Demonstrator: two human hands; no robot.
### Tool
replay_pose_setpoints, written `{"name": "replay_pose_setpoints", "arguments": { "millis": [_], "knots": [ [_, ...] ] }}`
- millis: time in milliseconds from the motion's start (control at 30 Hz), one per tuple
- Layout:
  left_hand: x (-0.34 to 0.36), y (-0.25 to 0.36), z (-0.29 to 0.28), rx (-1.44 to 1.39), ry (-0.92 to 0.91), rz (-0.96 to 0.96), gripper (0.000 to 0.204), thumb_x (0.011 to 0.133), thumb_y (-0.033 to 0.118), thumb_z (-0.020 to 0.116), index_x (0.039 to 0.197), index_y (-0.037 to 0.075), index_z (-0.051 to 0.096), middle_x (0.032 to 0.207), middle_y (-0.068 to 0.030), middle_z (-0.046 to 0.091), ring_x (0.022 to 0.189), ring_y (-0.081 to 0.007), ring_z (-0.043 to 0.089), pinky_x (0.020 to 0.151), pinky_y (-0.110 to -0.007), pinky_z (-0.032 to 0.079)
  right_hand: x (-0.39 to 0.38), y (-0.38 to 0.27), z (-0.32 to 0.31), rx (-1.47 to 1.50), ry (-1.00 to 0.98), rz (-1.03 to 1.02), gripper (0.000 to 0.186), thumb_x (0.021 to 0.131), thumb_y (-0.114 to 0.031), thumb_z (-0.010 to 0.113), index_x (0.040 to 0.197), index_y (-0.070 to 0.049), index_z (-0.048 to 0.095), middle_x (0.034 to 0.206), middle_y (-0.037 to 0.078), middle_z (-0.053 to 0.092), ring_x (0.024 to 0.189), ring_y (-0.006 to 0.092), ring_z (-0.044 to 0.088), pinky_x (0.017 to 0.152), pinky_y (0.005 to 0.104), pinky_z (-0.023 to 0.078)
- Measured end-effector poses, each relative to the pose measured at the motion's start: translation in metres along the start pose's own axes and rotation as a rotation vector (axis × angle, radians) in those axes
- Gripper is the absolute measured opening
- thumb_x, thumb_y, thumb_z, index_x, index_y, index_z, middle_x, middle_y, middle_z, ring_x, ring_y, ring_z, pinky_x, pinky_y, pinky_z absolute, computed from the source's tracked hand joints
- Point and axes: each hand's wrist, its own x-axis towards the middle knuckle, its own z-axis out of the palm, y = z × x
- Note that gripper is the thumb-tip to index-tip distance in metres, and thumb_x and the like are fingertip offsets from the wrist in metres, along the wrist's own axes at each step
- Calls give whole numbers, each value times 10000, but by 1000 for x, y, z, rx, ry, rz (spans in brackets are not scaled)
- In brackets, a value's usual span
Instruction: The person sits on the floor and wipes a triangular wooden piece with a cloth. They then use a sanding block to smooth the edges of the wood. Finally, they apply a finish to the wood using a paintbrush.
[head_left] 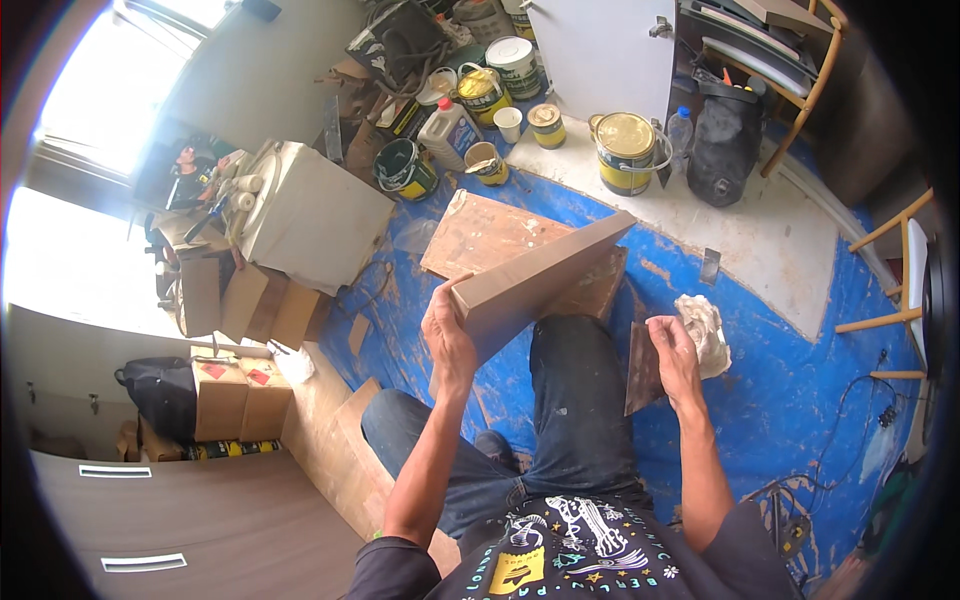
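Left hand (448,338) clamps the near end of a tilted brown board (540,278) resting over the knee — right hand (675,355), just beside it, pinches a flat scraper blade (642,372), crumpled white rag (703,330) just beyond.

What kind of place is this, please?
Probably a room being renovated or a makeshift workshop: paint cans stand on the floor, a blue floor covering is smeared, and the left hand holds a wooden board.
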Motion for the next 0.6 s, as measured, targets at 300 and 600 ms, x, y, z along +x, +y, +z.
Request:
{"name": "replay_pose_setpoints", "arguments": {
  "millis": [300,600],
  "knots": [
    [11,9,2,-239,-105,-13,346,1081,223,675,1307,-34,719,1195,-90,757,1058,-142,683,953,-304,541,4,27,-24,47,35,-24,327,1105,-360,651,1174,-45,703,1035,-22,605,1003,94,512,942,279,423],
    [22,-2,-18,-392,-209,-84,446,1080,293,700,1412,-5,679,1322,-65,746,1018,-76,708,836,-212,568,-1,44,-33,356,42,100,223,1105,-242,650,1236,-65,685,1097,-48,593,1037,77,503,999,258,390]
  ]
}}
